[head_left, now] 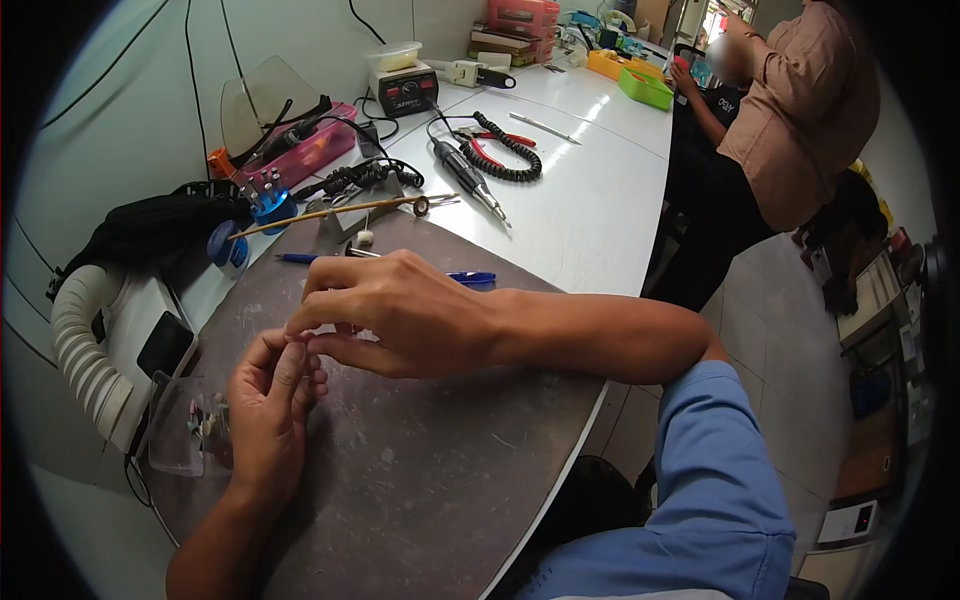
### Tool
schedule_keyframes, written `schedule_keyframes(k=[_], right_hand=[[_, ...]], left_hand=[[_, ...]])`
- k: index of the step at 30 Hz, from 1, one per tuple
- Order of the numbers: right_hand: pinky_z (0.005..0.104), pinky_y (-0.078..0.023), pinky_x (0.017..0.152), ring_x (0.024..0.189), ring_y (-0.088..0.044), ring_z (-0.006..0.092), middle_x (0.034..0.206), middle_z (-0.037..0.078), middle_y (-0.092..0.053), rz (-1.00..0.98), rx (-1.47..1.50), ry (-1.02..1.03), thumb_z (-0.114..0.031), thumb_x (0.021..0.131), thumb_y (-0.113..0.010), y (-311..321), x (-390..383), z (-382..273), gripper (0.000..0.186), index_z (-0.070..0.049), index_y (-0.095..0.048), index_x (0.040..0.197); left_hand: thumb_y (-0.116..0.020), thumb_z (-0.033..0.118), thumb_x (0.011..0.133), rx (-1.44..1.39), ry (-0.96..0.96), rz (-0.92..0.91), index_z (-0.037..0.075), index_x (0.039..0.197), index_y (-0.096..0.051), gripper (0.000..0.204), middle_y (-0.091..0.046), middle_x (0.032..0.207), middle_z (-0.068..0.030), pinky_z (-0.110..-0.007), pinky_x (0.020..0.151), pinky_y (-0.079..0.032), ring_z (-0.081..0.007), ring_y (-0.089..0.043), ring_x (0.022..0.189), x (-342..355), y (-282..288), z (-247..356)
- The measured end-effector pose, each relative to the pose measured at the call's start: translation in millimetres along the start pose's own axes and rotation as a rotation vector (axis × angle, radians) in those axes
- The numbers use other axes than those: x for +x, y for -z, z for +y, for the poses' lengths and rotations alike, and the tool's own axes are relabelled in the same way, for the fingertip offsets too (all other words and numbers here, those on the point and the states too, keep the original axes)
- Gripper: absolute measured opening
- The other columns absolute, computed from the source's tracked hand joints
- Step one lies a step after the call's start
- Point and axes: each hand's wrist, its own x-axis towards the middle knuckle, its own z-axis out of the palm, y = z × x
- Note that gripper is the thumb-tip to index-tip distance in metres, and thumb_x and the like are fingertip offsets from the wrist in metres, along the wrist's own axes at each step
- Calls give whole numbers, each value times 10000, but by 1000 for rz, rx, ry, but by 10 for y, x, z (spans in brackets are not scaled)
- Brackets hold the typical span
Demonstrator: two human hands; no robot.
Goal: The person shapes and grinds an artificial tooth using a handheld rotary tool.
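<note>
Over the grey work mat (430,480), my two hands meet at the fingertips. My left hand (270,400) is closed, its thumb pressed to the curled fingers. From the right, my right hand (400,310) reaches across with thumb and fingers bent into a pinch at the left fingertips. Whatever lies between them is too small and hidden to name. A blue pen (472,278) lies on the mat just behind my right hand, which partly covers it. Beside my left hand sits a clear plastic box (175,445) with small coloured pieces in it.
Behind my hands are a thin wooden stick (330,213), a blue bur holder (273,210) and a rotary handpiece (465,180) with a coiled cord. Further back stands a black control box (405,92). A ribbed white hose (85,335) bends at left. Other people (800,90) are at right.
</note>
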Motion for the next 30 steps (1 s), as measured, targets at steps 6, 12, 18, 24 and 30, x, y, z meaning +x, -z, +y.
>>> schedule_keyframes(k=[6, 12, 18, 24, 30], right_hand=[[336, -492, 575, 690, -625, 236, 871, 95, -568, -13, -16, 32, -81, 809, -640, -12, 10, 20, 158, -34, -627, 959], [339, -488, 568, 685, -626, 234, 860, 90, -564, -2, -1, 52, -75, 806, -640, -1, 16, -6, 153, -34, -627, 953], [366, -471, 594, 682, -606, 275, 856, 102, -582, 7, 34, 18, -127, 815, -629, -19, 9, -5, 143, -27, -647, 916], [322, -498, 565, 668, -628, 224, 853, 84, -579, 15, -23, 46, -59, 803, -642, 8, 6, 17, 143, -29, -636, 943], [324, -459, 476, 488, -602, 189, 594, 106, -627, 424, -205, -211, -233, 878, -616, 388, 230, 374, 218, -35, -678, 810]], left_hand=[[-561, 167, 929, 27, 2, 31, 55, 1019, -535, 146, -549, 867, 10, -171, 675, -453, -34, -526, 756, -2, -16, 36], [-581, 156, 917, 25, 1, 22, 56, 1008, -533, 144, -548, 862, 9, -175, 671, -453, -35, -525, 741, -1, -6, 33], [-589, 148, 910, 31, -2, 12, 56, 1002, -534, 142, -547, 852, 6, -176, 664, -451, -37, -522, 734, -8, -7, 29], [-587, 146, 910, 39, -2, 54, 54, 1007, -533, 144, -549, 860, 2, -171, 663, -448, -40, -528, 746, -12, -45, 27], [-557, 140, 925, 66, -10, 53, 39, 1029, -557, 145, -591, 897, -35, -219, 733, -470, -80, -563, 807, -69, 53, 62]])
